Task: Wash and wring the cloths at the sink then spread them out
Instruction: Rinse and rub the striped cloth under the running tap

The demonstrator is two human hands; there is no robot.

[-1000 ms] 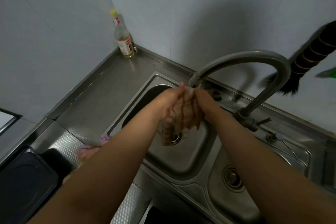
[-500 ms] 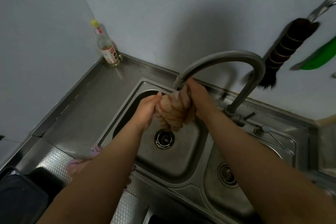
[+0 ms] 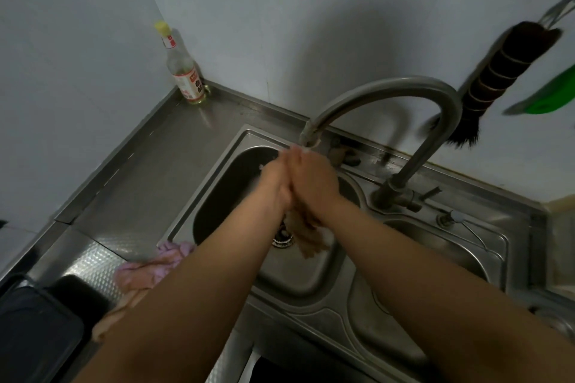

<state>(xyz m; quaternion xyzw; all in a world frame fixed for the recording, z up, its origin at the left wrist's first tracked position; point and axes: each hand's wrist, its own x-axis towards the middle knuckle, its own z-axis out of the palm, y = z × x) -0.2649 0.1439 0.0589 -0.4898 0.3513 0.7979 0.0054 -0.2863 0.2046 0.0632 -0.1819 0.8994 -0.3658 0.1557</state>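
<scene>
Your steel surface (image 3: 130, 183) holds the sink (image 3: 298, 277), with the faucet (image 3: 389, 93) arching over its left basin. Under the spout, your left hand (image 3: 275, 179) and right hand (image 3: 314, 180) press together, clenching the brown cloth (image 3: 309, 239), which hangs above the drain. A pink cloth (image 3: 149, 267) lies at the sink's front-left corner.

Faucet (image 3: 389, 93) arches over the basin (image 3: 298, 274); bottle (image 3: 183, 68) stands well apart.

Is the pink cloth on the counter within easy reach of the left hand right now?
Probably yes, once freed. The pink cloth lies on the counter beside the left forearm with nothing on top, but the left hand is busy pressing the brown cloth with the right hand.
</scene>
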